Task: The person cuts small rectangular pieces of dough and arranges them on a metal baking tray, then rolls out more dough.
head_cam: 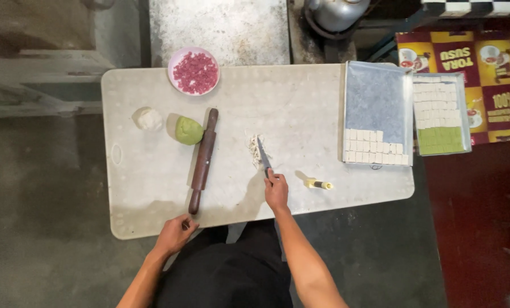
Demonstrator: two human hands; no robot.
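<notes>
My right hand [276, 191] grips the handle of a knife [263, 155], whose blade lies on a small pile of white dough scraps [254, 147] in the middle of the white board [300, 102]. My left hand [176, 231] rests at the board's near edge, fingers curled, just below the lower end of a dark wooden rolling pin [203, 161]. It holds nothing that I can see. A green dough ball [188, 130] lies left of the pin's top, and a white dough lump [149, 119] lies further left.
A pink bowl of red bits [194, 71] stands at the board's far edge. A metal tray [377, 108] with rows of white squares sits right; a second tray [441, 114] holds white and green squares. A small yellow tool [319, 184] lies right of my hand.
</notes>
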